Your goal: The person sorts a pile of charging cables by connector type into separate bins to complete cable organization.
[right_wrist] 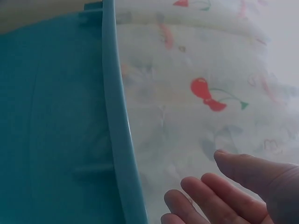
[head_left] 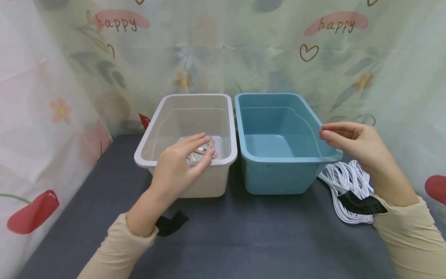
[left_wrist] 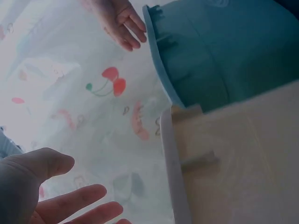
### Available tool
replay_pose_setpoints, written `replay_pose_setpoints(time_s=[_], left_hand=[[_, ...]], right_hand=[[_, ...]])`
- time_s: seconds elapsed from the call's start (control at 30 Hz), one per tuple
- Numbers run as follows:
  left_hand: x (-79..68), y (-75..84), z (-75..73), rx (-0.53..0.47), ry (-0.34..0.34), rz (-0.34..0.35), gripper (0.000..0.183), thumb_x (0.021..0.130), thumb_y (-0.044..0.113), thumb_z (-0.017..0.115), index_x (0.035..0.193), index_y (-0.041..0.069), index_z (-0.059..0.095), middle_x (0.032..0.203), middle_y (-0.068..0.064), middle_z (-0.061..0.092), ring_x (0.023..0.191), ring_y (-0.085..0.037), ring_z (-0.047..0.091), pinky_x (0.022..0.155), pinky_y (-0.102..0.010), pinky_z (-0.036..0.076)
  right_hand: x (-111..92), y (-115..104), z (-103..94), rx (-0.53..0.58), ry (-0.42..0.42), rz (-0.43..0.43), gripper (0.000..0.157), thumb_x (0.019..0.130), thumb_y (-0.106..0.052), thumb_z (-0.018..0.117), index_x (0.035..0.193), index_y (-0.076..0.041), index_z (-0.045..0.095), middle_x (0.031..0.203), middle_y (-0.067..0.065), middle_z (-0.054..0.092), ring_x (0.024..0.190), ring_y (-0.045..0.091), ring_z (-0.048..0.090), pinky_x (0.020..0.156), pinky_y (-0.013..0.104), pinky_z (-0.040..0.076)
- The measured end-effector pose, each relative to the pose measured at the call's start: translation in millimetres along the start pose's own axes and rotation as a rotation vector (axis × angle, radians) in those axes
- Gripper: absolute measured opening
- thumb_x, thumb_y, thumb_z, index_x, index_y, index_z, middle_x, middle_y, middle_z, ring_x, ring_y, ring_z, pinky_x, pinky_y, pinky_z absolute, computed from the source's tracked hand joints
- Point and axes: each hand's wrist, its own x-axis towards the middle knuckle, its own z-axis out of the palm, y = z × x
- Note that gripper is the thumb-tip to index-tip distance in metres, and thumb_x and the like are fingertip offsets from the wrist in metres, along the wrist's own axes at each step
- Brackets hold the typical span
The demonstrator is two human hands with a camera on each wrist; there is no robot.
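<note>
From the head, the left hand (head_left: 181,163) hovers, spread, near the pale bin (head_left: 205,184), a coiled cable (head_left: 213,151) inside; the right hand (head_left: 353,143) hovers beside the blue bin (head_left: 278,177). Left wrist: hand wide. Right wrist: loosely parted.

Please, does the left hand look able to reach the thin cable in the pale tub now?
Likely yes. The left hand is free, with fingers spread above the rim, and the pale tub has an open top. I see nothing covering the cable except the hand itself.
</note>
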Motion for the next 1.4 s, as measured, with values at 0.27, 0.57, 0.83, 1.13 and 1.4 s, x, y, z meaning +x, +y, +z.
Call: replay_pose_setpoints(time_s=[0.27,0.57,0.83,1.13,1.4], left_hand=[[12.3,16.8,31.5,0.014,-0.098,0.061,0.033,0.088,0.027,0.062,0.116,0.010,0.067,0.123,-0.008,0.064,0.114,-0.023,0.062,0.093,-0.040,0.050],[19.9,34.6,59.5,0.036,-0.171,0.094,0.038,0.089,0.031,0.061,0.119,0.009,0.065,0.126,-0.006,0.063,0.117,-0.020,0.059,0.084,-0.035,0.055],[21.0,43.3,76.1,0.116,-0.166,0.118,0.038,0.089,0.034,0.060,0.119,0.011,0.065,0.123,-0.005,0.065,0.111,-0.017,0.064,0.071,-0.031,0.057],[22.2,45.0,86.5,0.154,-0.186,0.089,0.037,0.090,0.035,0.059,0.118,0.012,0.066,0.123,-0.004,0.065,0.106,-0.018,0.066,0.068,-0.031,0.057],[21.3,44.3,87.0,0.207,-0.174,0.091,0.034,0.089,0.036,0.062,0.113,0.014,0.069,0.119,-0.002,0.067,0.103,-0.017,0.067,0.068,-0.030,0.057]], right_hand=[[-14,32,-21.5,0.206,0.079,-0.053,0.023,0.087,-0.004,0.062,0.100,-0.021,0.072,0.087,-0.016,0.073,0.081,-0.004,0.067,0.069,0.009,0.052],[-29,72,-35.9,-0.100,0.060,0.100,0.016,0.090,-0.024,0.061,0.105,-0.029,0.063,0.084,-0.034,0.064,0.078,-0.015,0.060,0.066,0.004,0.047],[-34,104,-39.5,-0.330,-0.107,0.234,0.049,0.091,-0.039,0.057,0.125,-0.004,0.055,0.087,-0.038,0.054,0.077,-0.016,0.057,0.065,0.010,0.047],[-35,125,-37.1,-0.413,-0.197,0.258,0.060,0.090,-0.039,0.058,0.129,0.007,0.050,0.112,0.015,0.068,0.080,-0.015,0.054,0.074,0.029,0.054],[-37,134,-34.8,-0.426,-0.243,0.278,0.060,0.090,-0.037,0.060,0.126,0.010,0.050,0.107,0.016,0.070,0.078,-0.018,0.049,0.068,0.024,0.051]])
